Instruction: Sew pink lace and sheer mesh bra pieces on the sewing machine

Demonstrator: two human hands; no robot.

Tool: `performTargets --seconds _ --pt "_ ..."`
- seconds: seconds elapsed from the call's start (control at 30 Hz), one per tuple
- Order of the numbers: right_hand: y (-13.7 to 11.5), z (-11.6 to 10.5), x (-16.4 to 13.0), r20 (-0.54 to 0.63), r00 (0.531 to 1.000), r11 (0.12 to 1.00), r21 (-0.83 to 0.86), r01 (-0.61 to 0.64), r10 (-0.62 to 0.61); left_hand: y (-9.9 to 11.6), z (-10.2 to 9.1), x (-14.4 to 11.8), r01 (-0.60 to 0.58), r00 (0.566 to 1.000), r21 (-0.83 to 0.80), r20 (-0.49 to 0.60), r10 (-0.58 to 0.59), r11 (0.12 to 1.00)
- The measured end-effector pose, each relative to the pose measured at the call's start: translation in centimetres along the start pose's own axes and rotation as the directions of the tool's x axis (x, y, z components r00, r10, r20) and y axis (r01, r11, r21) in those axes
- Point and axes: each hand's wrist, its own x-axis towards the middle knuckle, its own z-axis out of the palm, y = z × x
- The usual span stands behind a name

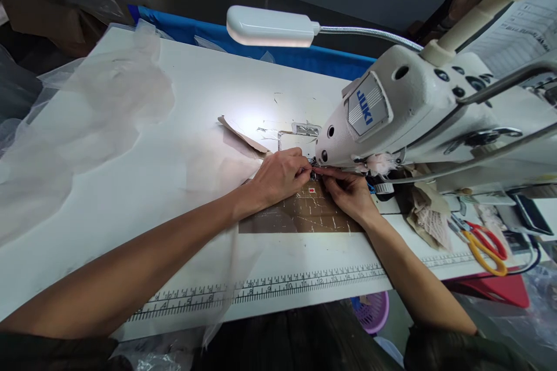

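Head view: my left hand (281, 175) and right hand (348, 194) pinch the sheer fabric (209, 168) at the needle (314, 169) of the sewing machine (413, 110); I judge it needs careful feeding next.

My white sewing table (130, 185) runs wide in front of me, with a printed ruler strip (270, 287) along its near edge. Sheer pale fabric (100, 104) lies spread over the left and far-left part of the top and trails toward the middle. A brown patch with white marks (313, 214) sits on the surface at the middle, a small red sticker (311, 190) at its far edge. The white Juki sewing machine (418, 110) stands on the right. To the far right, scissors with red and yellow handles (485, 246) lie beside a crumpled scrap of mesh cloth (429, 214).
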Motion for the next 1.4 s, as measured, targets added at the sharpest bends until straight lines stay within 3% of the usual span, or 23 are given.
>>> performTargets --seconds 0.5,0.93,1.4 --pt "0.4 -0.1 0.1 0.027 1.0 1.0 0.0 0.013 -0.013 -0.1 0.1 0.0 0.009 1.0 0.002 0.0 -0.009 1.0" --pt "1.3 0.2 -0.1 -0.028 0.998 0.998 -0.037 -0.058 0.057 -0.1 0.0 0.1 -0.011 1.0 0.016 0.016 0.01 1.0" --pt "0.1 -0.2 -0.3 0.025 1.0 0.995 -0.102 0.022 -0.02 -0.2 0.3 -0.1 -0.041 0.999 0.068 0.014 0.04 0.997"
